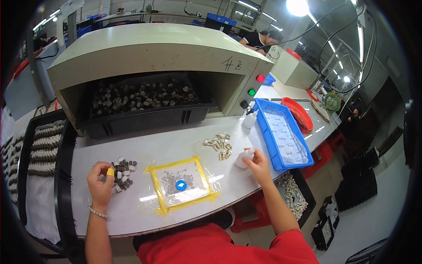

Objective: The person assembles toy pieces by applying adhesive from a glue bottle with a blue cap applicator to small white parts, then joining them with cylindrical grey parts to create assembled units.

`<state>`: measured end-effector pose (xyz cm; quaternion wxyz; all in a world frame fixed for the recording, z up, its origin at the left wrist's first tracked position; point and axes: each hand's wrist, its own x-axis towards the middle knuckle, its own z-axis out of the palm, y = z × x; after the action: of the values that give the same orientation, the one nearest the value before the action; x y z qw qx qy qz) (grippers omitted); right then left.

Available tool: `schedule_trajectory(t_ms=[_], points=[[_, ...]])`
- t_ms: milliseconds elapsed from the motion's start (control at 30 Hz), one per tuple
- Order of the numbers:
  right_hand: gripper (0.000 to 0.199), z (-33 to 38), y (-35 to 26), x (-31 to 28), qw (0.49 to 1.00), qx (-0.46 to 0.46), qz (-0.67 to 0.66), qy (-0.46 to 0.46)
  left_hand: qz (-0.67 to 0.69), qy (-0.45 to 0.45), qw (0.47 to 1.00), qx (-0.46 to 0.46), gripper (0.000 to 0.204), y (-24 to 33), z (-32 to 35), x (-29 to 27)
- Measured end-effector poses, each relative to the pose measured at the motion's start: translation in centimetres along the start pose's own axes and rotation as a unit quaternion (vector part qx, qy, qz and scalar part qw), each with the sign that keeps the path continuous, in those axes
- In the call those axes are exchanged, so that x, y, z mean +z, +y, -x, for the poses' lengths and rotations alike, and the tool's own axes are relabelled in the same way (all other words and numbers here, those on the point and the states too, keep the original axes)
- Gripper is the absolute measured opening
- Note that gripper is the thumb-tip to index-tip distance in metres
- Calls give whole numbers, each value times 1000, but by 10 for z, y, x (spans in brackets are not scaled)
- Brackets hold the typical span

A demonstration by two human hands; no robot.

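Observation:
My right hand grips a small white squeeze bottle near the table's right front. On the left, my left hand, with a yellow wrap on one finger, has its fingers curled at the edge of a pile of small dark-and-white cylindrical parts; what its fingertips hold is hidden. Between the hands lies a clear sheet framed in yellow tape, strewn with tiny grey discs. A blue round cap-like piece with a white centre sits on it. Beyond the sheet is a loose cluster of brass-and-cream small parts.
A cream metal housing stands behind, with a black bin of dark parts inside. A black tray holding rows of parts is at left. At right are a blue tray, another white bottle and a red dish.

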<state>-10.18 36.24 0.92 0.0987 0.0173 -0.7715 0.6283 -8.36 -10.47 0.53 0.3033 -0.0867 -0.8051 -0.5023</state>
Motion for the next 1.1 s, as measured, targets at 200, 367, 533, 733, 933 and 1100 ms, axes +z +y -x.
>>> schedule_trajectory(t_ms=[200, 367, 533, 733, 933, 1100], points=[[33, -41, 23, -28, 996, 2, 15, 85, -2, -14, 1000, -5, 7, -1, 1, 1], [35, -56, 33, -34, 993, -15, 65, 96, 6, -3, 1000, -12, 8, -4, 2, 2], [35, -7, 7, -8, 910, -207, 241, 266, -7, 8, 1000, -16, 8, -1, 2, -1], [27, -8, -24, 58, 932, -125, 338, 23, -26, 55, 998, -17, 14, -1, 3, -3], [23, -24, -13, 61, 874, -135, 466, 1, -92, 25, 994, -44, 24, 44, 12, -23], [19, -3, -24, 74, 916, -115, 380, -58, -185, -68, 978, -73, 30, 50, 48, -18]])
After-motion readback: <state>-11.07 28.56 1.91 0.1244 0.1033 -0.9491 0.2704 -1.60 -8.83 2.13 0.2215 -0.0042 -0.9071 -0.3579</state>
